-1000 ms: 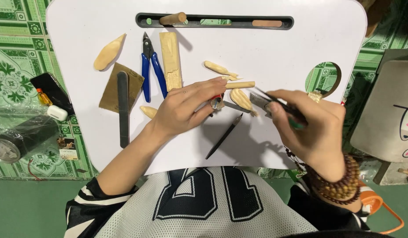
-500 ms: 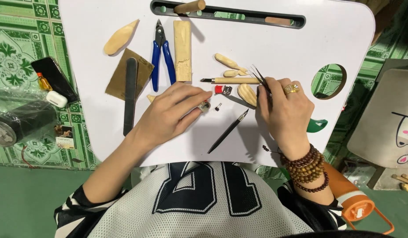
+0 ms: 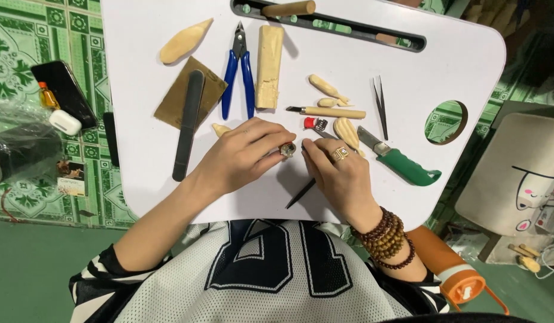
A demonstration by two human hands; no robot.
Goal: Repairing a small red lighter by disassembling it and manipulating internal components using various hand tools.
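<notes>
Now the left hand (image 3: 244, 155) pinches a small round piece (image 3: 288, 149) over the white bench (image 3: 456, 54); right hand (image 3: 343, 173), closed around a thin dark tool (image 3: 301, 194), seemingly carves it, needing steady pressure

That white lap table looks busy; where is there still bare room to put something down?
The white lap table is bare at its right side, between the tweezers, the round hole and the top slot. The near left corner below the black file is bare too. The middle, around both hands, is crowded.
</notes>
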